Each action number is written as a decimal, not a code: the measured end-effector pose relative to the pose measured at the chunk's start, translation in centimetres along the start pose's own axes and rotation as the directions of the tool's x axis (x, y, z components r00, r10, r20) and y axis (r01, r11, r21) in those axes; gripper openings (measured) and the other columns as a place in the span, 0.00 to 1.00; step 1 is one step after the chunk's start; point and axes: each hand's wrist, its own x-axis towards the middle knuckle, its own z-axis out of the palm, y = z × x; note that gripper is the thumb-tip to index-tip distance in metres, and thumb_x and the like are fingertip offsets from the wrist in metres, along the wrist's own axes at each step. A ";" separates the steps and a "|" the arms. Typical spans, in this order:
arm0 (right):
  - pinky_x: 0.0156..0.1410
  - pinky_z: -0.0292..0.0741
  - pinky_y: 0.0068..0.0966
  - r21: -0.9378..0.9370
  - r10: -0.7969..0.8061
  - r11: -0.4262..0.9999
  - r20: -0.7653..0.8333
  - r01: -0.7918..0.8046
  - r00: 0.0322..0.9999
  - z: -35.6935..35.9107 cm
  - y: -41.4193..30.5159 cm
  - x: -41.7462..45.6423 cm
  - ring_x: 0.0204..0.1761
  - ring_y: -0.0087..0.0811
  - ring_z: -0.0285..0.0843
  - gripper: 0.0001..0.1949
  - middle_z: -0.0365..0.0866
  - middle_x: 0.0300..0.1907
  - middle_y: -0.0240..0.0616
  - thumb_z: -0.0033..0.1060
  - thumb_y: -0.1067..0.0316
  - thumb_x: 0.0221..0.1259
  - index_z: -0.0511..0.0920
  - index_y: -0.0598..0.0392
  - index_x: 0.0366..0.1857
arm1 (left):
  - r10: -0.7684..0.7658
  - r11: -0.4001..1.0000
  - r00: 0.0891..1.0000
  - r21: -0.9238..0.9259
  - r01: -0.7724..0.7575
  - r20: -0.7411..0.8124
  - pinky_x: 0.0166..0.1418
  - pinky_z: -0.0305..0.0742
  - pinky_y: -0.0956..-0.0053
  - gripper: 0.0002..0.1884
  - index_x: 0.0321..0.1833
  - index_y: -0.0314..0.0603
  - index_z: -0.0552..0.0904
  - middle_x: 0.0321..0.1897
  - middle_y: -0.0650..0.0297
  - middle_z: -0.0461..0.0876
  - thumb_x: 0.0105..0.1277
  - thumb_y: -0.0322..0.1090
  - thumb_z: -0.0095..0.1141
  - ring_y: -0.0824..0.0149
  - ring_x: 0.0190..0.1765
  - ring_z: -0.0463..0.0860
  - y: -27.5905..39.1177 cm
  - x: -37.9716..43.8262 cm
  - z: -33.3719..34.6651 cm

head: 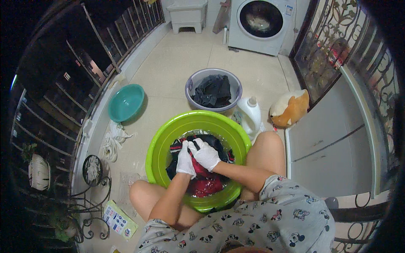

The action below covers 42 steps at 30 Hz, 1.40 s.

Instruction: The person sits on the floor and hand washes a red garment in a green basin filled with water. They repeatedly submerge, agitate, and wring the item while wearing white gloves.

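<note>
Before me, between my knees, stands a lime-green plastic basin [164,136] with water in it. A wet dark garment [210,139] with striped trim lies in the water, and red cloth [205,186] shows at its near side. My left hand [186,161], in a white glove, grips a bunched part of the garment. Close beside it, my right hand [205,155], gloved too, holds the same cloth, a dark strip showing at its fingers. The fingertips of both hands nearly meet, and the folds hide part of the grip.
A grey-purple basin [189,91] with dark clothes [213,91] stands beyond, next to a white detergent bottle [250,115]. To the left are a teal basin [126,102], white shoes [110,147] and a printed packet [120,219]. A plush toy [291,109] lies right; a washing machine [253,41] stands behind.
</note>
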 end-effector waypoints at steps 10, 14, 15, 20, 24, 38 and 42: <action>0.47 0.80 0.47 -0.077 -0.152 0.984 0.102 0.160 0.983 0.0 0.5 0.3 0.45 0.54 0.83 0.15 0.81 0.49 0.50 0.49 0.58 0.71 0.78 0.49 0.56 | -0.144 0.989 0.989 0.020 0.144 0.023 0.56 0.79 0.53 0.25 0.58 0.46 0.80 0.47 0.57 0.85 0.74 0.59 0.49 0.57 0.49 0.83 2.4 -1.3 1.2; 0.51 0.81 0.45 -0.352 -0.284 0.890 0.065 0.288 0.957 1.6 4.2 1.6 0.47 0.55 0.83 0.22 0.79 0.52 0.57 0.50 0.64 0.67 0.71 0.54 0.64 | -0.315 0.948 0.939 0.096 0.305 0.135 0.67 0.74 0.55 0.30 0.67 0.50 0.75 0.59 0.57 0.81 0.74 0.63 0.45 0.55 0.60 0.80 1.0 0.5 -1.5; 0.52 0.81 0.46 -0.368 -0.235 0.897 0.066 0.242 0.970 1.4 5.0 2.2 0.48 0.53 0.84 0.21 0.78 0.54 0.55 0.46 0.64 0.69 0.70 0.53 0.65 | -0.327 0.942 0.934 0.130 0.309 0.147 0.71 0.71 0.55 0.30 0.71 0.51 0.72 0.65 0.58 0.78 0.76 0.62 0.42 0.55 0.65 0.77 1.9 -1.3 1.1; 0.64 0.72 0.46 0.156 0.374 0.926 -0.235 -0.345 0.897 1.8 11.0 4.4 0.57 0.56 0.77 0.25 0.80 0.55 0.57 0.46 0.44 0.71 0.79 0.56 0.54 | 0.068 0.279 0.984 0.944 -0.176 0.163 0.72 0.68 0.63 0.56 0.76 0.39 0.61 0.65 0.47 0.76 0.47 0.54 0.79 0.56 0.68 0.74 1.5 1.7 -1.2; 0.65 0.73 0.47 -0.140 0.338 0.935 0.070 -0.327 0.938 1.9 8.9 2.6 0.56 0.58 0.79 0.23 0.81 0.52 0.60 0.47 0.47 0.70 0.77 0.55 0.57 | -0.025 -0.473 0.981 0.863 -0.180 0.191 0.70 0.71 0.56 0.38 0.74 0.48 0.65 0.67 0.47 0.71 0.60 0.39 0.66 0.46 0.69 0.73 -0.5 2.0 -5.9; 0.79 0.48 0.57 -0.464 0.327 0.886 0.590 -0.022 0.738 10.5 16.2 -3.3 0.81 0.56 0.39 0.35 0.45 0.81 0.43 0.52 0.47 0.67 0.56 0.37 0.77 | -0.206 -0.815 0.968 0.573 -0.089 -0.142 0.78 0.52 0.41 0.28 0.70 0.49 0.73 0.76 0.49 0.63 0.66 0.47 0.49 0.51 0.79 0.58 -10.1 3.0 -7.5; 0.70 0.69 0.47 -0.433 0.256 0.897 0.667 0.084 0.699 9.9 15.6 1.1 0.68 0.52 0.69 0.23 0.70 0.69 0.51 0.45 0.55 0.69 0.74 0.53 0.64 | -0.061 -0.426 0.997 0.901 -0.077 0.056 0.65 0.69 0.48 0.20 0.49 0.38 0.82 0.54 0.44 0.81 0.68 0.47 0.45 0.43 0.60 0.78 -10.1 6.6 -10.7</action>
